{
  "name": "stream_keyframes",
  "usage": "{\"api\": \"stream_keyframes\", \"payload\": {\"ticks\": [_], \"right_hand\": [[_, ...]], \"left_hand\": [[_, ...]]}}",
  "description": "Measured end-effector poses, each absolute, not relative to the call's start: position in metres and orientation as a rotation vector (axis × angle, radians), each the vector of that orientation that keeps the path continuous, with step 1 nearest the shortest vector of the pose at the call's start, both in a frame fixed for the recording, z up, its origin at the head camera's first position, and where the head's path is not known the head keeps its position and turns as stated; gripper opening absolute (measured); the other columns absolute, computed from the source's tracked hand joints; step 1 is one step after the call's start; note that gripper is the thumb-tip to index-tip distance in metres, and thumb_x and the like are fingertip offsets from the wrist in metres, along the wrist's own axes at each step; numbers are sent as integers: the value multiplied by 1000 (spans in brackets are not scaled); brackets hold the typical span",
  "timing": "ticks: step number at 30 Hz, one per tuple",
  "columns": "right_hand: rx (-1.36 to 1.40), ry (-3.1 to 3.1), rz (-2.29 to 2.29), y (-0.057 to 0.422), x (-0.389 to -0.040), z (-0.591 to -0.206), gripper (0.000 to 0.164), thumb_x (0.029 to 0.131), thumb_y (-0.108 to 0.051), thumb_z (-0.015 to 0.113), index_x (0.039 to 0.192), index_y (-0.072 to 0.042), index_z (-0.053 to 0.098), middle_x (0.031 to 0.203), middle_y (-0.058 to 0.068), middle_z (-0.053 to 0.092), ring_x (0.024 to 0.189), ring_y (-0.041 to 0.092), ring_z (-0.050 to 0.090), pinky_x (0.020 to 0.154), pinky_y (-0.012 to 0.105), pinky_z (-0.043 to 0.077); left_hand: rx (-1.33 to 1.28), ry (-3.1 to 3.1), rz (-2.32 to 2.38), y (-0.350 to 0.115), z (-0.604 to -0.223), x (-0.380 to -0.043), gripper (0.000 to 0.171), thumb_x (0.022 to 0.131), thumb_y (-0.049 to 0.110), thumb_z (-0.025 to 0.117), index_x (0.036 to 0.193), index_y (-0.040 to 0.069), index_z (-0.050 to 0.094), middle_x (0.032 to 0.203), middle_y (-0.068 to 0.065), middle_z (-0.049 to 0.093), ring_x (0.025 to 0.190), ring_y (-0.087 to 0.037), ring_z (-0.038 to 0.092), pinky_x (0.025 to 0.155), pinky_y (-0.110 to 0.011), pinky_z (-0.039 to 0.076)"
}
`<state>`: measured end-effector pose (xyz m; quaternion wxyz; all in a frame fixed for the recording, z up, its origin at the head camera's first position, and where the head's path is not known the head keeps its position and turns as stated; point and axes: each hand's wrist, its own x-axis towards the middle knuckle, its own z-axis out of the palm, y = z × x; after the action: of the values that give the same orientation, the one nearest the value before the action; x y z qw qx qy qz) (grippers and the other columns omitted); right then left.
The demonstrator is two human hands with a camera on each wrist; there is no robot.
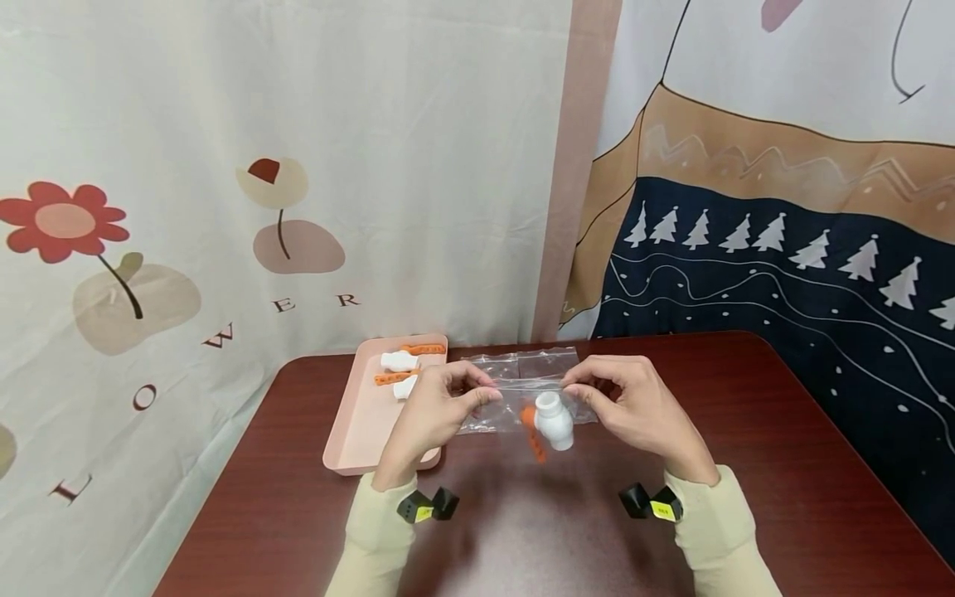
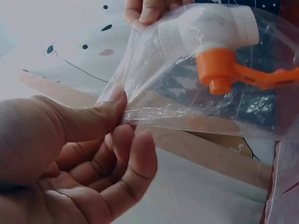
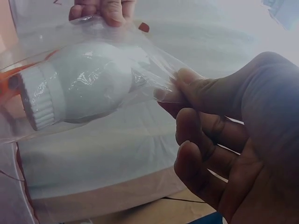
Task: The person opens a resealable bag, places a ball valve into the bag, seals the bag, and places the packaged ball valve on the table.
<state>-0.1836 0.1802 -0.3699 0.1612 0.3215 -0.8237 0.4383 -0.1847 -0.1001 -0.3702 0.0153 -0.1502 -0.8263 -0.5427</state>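
Note:
Between my two hands hangs a clear plastic zip bag, stretched along its top edge. Inside it is a white ball valve with an orange lever handle. My left hand pinches one upper corner of the bag between thumb and forefinger. At the opposite corner my right hand pinches the film the same way, its other fingers loosely curled in the right wrist view. The valve's ribbed white end shows through the film there. Neither hand touches the valve.
A pink tray stands on the dark red table at the left, partly behind my left hand. More white valves with orange handles lie in it. Flat clear bags lie behind the held bag. Printed curtains hang beyond the table.

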Motion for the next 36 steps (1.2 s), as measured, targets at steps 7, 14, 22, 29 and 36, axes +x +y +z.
{"api": "stream_keyframes", "payload": {"ticks": [7, 14, 22, 29, 36], "right_hand": [[916, -2359, 1265, 181, -184, -370, 14, 90, -13, 79, 96, -26, 78, 87, -11, 73, 65, 6, 56, 55, 23, 49], [877, -2425, 1320, 181, -184, -369, 8, 91, -16, 79, 95, -23, 76, 82, -10, 69, 64, 8, 56, 55, 24, 49], [852, -2480, 1327, 179, -185, -371, 16, 91, -17, 79, 97, -27, 68, 78, -9, 62, 67, 10, 56, 57, 24, 48], [939, -2382, 1322, 161, -182, -375, 34, 89, -18, 81, 118, -26, 65, 91, -10, 67, 80, 9, 61, 66, 25, 53], [989, -2257, 1326, 147, -180, -377, 16, 91, -17, 79, 101, -28, 74, 85, -12, 62, 80, 7, 56, 68, 24, 51]], "left_hand": [[-512, -2509, -1658, -100, -369, -183, 7, 87, 14, 82, 82, 17, 78, 68, -11, 65, 56, -11, 50, 52, -21, 39], [-655, -2324, -1654, -98, -369, -181, 8, 86, 12, 83, 82, 14, 76, 80, -4, 73, 67, -13, 61, 59, -22, 49], [-724, -2023, -1939, -82, -371, -178, 8, 90, 5, 77, 94, 3, 70, 94, -21, 76, 81, -14, 74, 71, -22, 57], [-680, -2058, -1934, -73, -374, -175, 8, 89, 7, 79, 91, 3, 74, 90, -18, 77, 69, -20, 70, 58, -22, 55], [-807, -2052, -1852, -73, -375, -174, 5, 86, 6, 82, 90, 3, 80, 89, -14, 78, 79, -21, 73, 67, -30, 59]]}}
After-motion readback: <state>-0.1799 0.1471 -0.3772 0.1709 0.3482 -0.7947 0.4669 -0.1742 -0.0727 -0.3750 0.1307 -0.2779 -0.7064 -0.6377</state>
